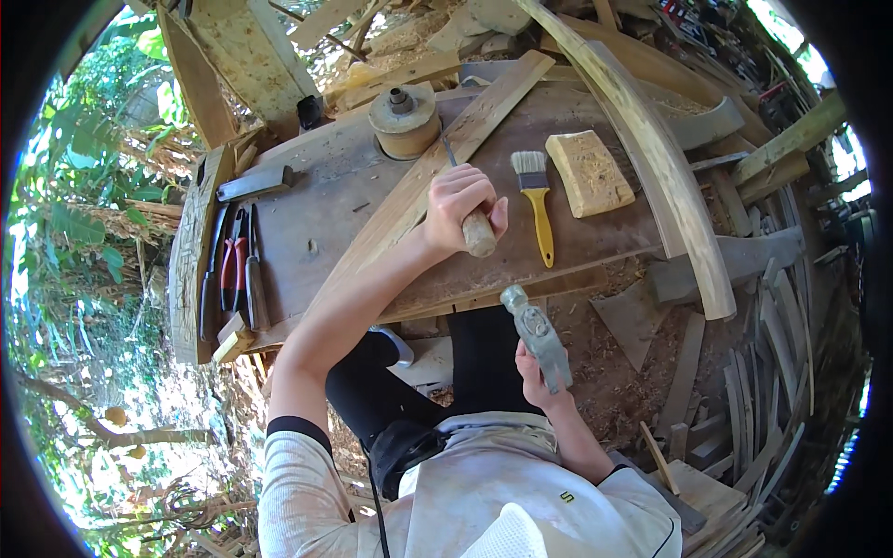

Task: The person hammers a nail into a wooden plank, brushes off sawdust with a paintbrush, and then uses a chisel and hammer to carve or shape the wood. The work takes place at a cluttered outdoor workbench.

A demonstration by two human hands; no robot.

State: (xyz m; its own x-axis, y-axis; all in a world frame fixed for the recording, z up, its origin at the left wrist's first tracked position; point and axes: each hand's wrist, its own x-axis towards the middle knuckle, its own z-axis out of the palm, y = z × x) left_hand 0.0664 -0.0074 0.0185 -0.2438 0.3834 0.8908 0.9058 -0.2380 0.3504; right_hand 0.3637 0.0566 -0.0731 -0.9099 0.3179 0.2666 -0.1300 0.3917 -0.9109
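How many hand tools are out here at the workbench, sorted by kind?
Chisel, in the left hand: 1
Hammer, in the right hand: 1
Yellow-handled brush: 1
Red-handled pliers: 1
Total: 4

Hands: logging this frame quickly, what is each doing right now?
Left hand: closed around a wooden-handled chisel.
Right hand: closed, holding a hammer.

one brush (534,195) – one hammer (538,337) – one chisel (470,209) – one carved block (589,173)
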